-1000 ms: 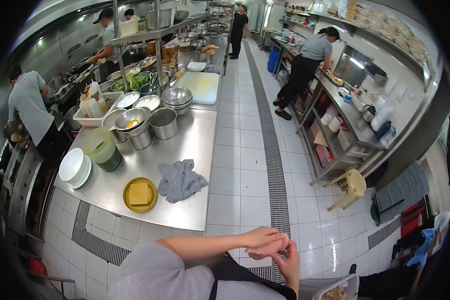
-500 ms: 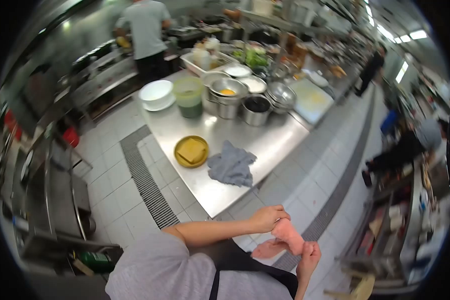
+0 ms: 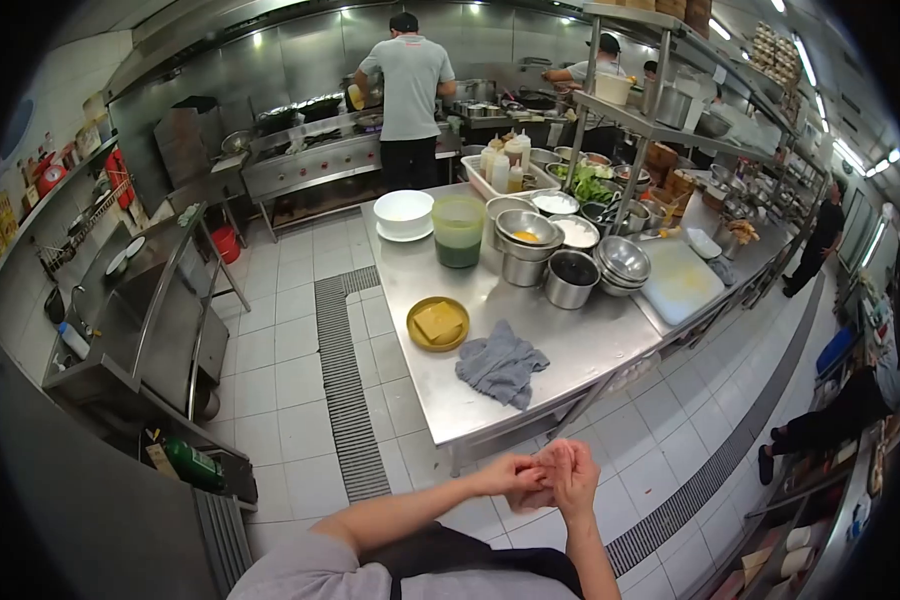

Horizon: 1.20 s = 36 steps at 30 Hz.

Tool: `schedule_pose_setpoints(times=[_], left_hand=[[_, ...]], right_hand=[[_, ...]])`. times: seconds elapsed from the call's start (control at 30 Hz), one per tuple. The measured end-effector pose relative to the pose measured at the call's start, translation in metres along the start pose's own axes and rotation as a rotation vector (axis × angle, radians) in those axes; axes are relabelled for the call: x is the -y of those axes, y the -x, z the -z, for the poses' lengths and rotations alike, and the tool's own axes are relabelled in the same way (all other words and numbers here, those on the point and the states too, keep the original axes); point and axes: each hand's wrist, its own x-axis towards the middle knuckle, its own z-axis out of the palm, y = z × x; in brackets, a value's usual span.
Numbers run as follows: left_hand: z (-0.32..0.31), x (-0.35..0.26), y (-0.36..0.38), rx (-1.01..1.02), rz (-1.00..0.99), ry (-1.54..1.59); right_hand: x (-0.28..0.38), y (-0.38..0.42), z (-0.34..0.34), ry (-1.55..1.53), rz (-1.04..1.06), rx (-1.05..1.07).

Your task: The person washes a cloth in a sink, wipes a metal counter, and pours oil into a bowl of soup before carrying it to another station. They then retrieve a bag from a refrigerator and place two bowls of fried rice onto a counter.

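A pink cloth [image 3: 532, 494] is bunched between my two hands, low in front of my body and off the table's near edge. My left hand [image 3: 508, 474] pinches it from the left side. My right hand [image 3: 574, 478] has its fingers pressed together around the other side. Beyond them on the steel table [image 3: 450, 400] lies a crumpled grey-blue cloth [image 3: 502, 365]. A yellow-brown plate [image 3: 413, 331] with flat yellow pieces [image 3: 440, 321] sits to its left.
White bowls [image 3: 404, 213], a green-filled tub [image 3: 458, 235], steel pots [image 3: 572, 280] and a cutting board [image 3: 682, 282] stand farther back. A person [image 3: 408, 90] faces the stove. Another person [image 3: 830, 410] bends at the right. A sink [image 3: 120, 290] is left.
The view has tilted up and turned. My hands have come closer together, and the pink cloth, stretched between them before, is now bunched.
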Motion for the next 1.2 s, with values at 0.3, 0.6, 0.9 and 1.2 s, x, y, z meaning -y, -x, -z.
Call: schedule_pose_setpoints(times=[0.3, 0.6, 0.9, 1.2], left_hand=[[0.066, -0.04, 0.055, -0.553, 0.026, -0.702], [0.062, -0.098, 0.078, -0.094, -0.564, -0.357], [0.102, -0.029, 0.093, -0.241, -0.71, -0.742], [0.144, 0.01, 0.134, -0.3, -0.245, -0.754]], right_hand=[[0.04, 0.03, -0.062, -0.218, -0.191, 0.462], [-0.155, 0.044, -0.087, 0.765, 0.602, 0.791], [0.019, 0.002, -0.156, 0.921, 0.243, 1.015], [0.092, -0.003, -0.117, 0.497, 0.202, 1.051]])
